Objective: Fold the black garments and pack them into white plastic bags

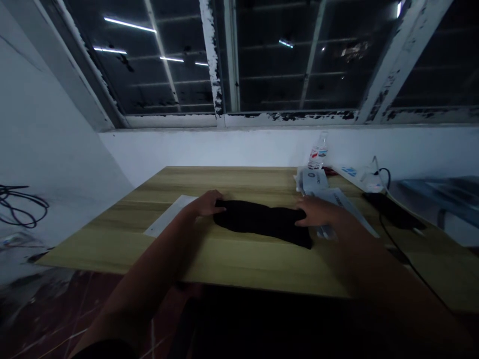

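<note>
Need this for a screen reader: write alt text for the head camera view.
A left hand and right hand rest on either end of a black cloth lying on a wood-grain table. Papers and a plastic water bottle sit beyond the right hand, below a dark, paint-chipped window.

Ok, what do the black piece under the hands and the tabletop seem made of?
The black piece looks like soft matte fabric, given its slumped folds; the weave is too dark to see. The tabletop looks like wood-grain laminate or veneer, with even banding.

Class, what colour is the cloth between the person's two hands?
The cloth is black; head view.
</note>
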`<state>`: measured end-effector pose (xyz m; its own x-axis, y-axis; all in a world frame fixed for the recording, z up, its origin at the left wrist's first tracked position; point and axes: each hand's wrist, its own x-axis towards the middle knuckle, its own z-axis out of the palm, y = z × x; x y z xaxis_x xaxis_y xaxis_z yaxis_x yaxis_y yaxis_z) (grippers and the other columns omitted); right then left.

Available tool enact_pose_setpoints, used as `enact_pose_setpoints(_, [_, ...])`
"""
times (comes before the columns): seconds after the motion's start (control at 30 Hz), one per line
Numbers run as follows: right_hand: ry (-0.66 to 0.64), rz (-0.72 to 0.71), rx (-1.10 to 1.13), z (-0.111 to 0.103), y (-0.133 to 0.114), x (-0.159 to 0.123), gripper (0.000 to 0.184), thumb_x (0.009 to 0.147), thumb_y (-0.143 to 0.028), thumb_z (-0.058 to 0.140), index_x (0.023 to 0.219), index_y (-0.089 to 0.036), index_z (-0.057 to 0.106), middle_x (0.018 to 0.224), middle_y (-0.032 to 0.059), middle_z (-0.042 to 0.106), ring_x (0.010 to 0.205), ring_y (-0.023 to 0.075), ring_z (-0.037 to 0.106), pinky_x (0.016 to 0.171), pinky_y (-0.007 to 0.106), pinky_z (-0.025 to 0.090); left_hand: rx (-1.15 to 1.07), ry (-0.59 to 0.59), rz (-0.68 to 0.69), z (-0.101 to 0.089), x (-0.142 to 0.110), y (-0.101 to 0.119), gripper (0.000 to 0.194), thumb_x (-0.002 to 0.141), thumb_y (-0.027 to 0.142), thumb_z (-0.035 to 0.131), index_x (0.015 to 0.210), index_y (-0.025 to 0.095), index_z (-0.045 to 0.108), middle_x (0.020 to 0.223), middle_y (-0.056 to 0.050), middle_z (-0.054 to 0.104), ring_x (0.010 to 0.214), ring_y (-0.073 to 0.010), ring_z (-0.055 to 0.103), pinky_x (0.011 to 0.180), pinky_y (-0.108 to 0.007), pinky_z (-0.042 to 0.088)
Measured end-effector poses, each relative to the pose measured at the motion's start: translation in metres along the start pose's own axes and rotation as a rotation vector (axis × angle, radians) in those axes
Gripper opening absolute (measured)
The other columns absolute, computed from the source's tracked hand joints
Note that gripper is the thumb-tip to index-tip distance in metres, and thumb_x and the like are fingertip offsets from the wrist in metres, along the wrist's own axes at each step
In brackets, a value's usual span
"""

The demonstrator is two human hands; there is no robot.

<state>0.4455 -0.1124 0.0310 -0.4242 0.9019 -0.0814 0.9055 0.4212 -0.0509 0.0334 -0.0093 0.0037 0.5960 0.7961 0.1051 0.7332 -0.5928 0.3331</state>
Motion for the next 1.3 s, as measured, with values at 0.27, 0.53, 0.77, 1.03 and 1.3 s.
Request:
enact_pose_setpoints(0.27, [0.217,0.123,0.336,-0.009,-0.002,0.002,0.027,0.087,-0.026,0.054,0.113,-0.023,0.058,0.107,0.0063,0.073,0.094,0.0234,0.068,0.083,0.034,0.054,-0.407,-0.068,-0.155,-0.029,-0.023,-0.015,0.031,0.075,0.038,0.065,0.093,0.023,0.045,0.07,0.005,0.057,0.06,-0.0136,0.054,0.057,-0.025,0.043])
enact_pose_setpoints(0.53, [0.159,0.334,0.421,0.01,-0.024,0.021,0.049,0.084,-0.034,0.068,0.129,-0.021,0.055,0.121,0.0141,0.07,0.106,0.0291,0.068,0.087,0.038,0.052,-0.736,-0.04,-0.223,-0.037,-0.028,0.011,0.048,0.075,0.039,0.079,0.109,0.023,0.049,0.075,0.004,0.062,0.066,-0.0141,0.061,0.06,-0.025,0.046])
enact_pose_setpoints(0.77, [0.236,0.344,0.833,0.016,-0.017,0.022,0.038,0.085,-0.027,0.062,0.122,-0.026,0.055,0.103,0.0032,0.073,0.092,0.0223,0.069,0.074,0.031,0.054,-0.597,-0.039,0.341,0.008,-0.006,0.066,0.054,0.094,0.056,0.065,0.138,0.025,0.057,0.14,-0.015,0.064,0.131,-0.0291,0.06,0.109,-0.046,0.047])
enact_pose_setpoints(1.03, [0.248,0.117,1.579,0.001,-0.054,0.015,0.052,0.083,-0.039,0.068,0.131,-0.032,0.05,0.115,0.0045,0.074,0.102,0.023,0.072,0.082,0.036,0.057,-0.279,0.119,0.357,0.037,0.01,0.068,0.047,0.096,0.047,0.062,0.137,0.023,0.062,0.145,-0.013,0.062,0.132,-0.0276,0.06,0.113,-0.043,0.046])
enact_pose_setpoints(1.3, [0.269,-0.532,0.751,0.022,-0.103,0.011,0.053,0.103,-0.046,0.052,0.153,-0.03,0.048,0.169,0.0102,0.033,0.158,0.0281,0.023,0.125,0.057,0.024,-0.02,0.347,-0.547,-0.039,-0.022,-0.016,0.039,0.094,0.04,0.062,0.127,0.021,0.064,0.117,-0.009,0.077,0.105,-0.0238,0.074,0.094,-0.033,0.055])
